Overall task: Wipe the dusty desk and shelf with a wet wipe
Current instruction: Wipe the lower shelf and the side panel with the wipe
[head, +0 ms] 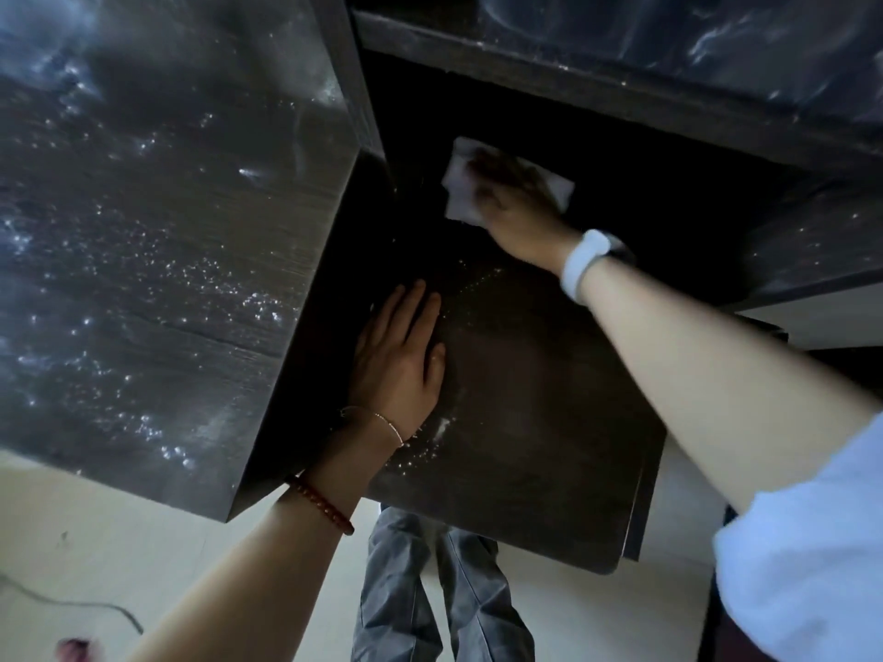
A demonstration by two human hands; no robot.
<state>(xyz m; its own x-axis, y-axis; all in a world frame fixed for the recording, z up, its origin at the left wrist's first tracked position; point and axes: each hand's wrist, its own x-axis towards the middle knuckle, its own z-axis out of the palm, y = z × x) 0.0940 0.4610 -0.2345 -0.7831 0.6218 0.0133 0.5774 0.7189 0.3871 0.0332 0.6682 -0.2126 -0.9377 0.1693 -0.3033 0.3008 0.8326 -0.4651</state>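
Right hand point(513, 193), arm extended, presses flat on the wet wipe point(461, 181) at the table's point(525, 422) shadowed back (fingers blurred). Left hand point(399, 358) rests open, palm down, near the shelf point(157, 241). Risk: 1 pass may miss the dust specks beside the left hand.

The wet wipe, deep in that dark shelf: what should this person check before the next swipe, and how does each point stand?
1. Wet wipe under the right hand, pressed flat: ok.
2. Left hand braced flat on the desk: ok.
3. Dust specks by the left hand: not ok, unwiped.
4. Tall shelf top dusty: not ok.
5. Wipe's dirty side: cannot tell.
6. Dark back corner clean: cannot tell.
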